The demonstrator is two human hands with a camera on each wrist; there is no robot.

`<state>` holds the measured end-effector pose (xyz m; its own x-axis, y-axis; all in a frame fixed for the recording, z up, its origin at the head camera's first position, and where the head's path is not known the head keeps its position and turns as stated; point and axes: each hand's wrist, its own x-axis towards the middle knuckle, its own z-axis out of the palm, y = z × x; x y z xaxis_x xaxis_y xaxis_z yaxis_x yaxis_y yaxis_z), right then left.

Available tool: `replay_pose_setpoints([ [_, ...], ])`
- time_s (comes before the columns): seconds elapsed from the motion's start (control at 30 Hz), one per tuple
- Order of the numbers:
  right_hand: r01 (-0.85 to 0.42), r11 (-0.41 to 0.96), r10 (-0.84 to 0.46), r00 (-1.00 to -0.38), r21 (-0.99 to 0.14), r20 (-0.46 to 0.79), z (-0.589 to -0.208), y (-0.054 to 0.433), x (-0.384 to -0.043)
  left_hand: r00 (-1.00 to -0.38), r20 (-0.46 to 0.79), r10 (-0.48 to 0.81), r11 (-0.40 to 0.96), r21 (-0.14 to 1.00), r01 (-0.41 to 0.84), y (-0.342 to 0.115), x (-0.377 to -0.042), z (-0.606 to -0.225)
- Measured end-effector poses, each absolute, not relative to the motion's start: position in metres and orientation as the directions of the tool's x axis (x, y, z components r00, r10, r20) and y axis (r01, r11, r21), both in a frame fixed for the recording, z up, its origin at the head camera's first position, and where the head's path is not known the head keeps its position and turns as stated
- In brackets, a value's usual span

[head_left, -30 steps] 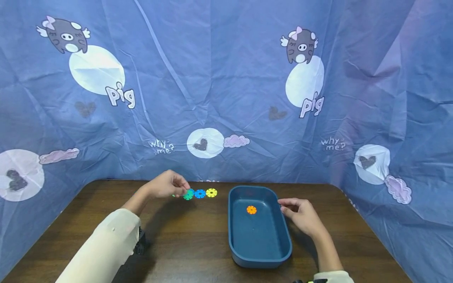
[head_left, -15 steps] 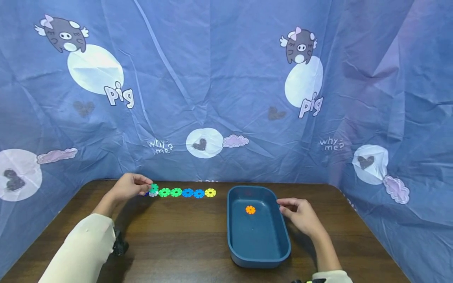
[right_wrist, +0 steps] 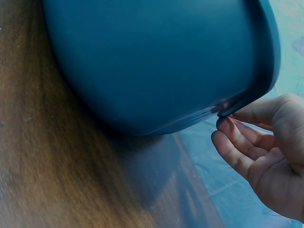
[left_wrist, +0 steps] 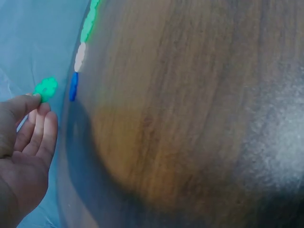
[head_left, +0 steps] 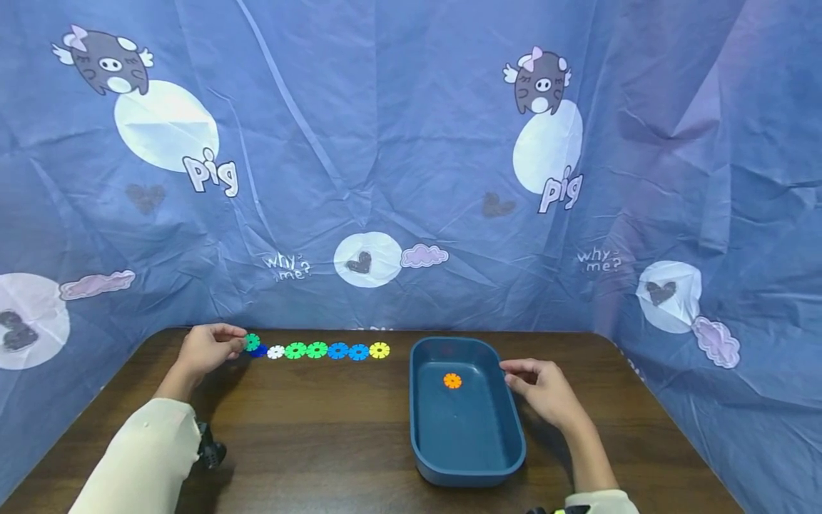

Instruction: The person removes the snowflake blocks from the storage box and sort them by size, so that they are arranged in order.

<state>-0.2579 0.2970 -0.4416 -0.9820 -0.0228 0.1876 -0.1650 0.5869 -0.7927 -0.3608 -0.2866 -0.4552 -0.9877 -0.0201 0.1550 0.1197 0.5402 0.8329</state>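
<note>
Between thumb and fingers my left hand (head_left: 207, 351) pinches a green notched plastic disc (head_left: 252, 343), like a snowflake building piece. It is held at the left end of a row of such discs, overlapping a dark blue disc (head_left: 259, 352) in the head view. Rightward follow a white disc (head_left: 275, 352), two green discs (head_left: 296, 350), two blue discs (head_left: 338, 350) and a yellow disc (head_left: 379, 350). My right hand (head_left: 542, 392) grips the rim of a blue plastic tub (head_left: 465, 435) at its right side. An orange disc (head_left: 452, 380) lies inside the tub.
The brown wooden table (head_left: 321, 442) has the disc row along its far edge. Behind it hangs a blue cloth (head_left: 437, 178) printed with pigs and hearts, which continues down both sides.
My left hand has moved left along the row with the green disc, from the row's middle to its left end, uncovering the other discs. The right hand stays at the tub rim.
</note>
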Motion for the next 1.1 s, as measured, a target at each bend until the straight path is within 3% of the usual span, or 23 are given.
replay_pose_setpoints([
  [0.37, -0.155, 0.588, -0.019, -0.984, -0.794, 0.178, -0.441, 0.297, -0.257, -0.984, 0.131, -0.120, 0.558, 0.829, 0.042, -0.296, -0.360, -0.468],
  [1.1, -0.187, 0.575, -0.038, -0.979, -0.796, 0.202, -0.439, 0.297, -0.256, -0.997, 0.058, -0.054, 0.671, 0.741, 0.006, -0.303, -0.357, -0.463],
])
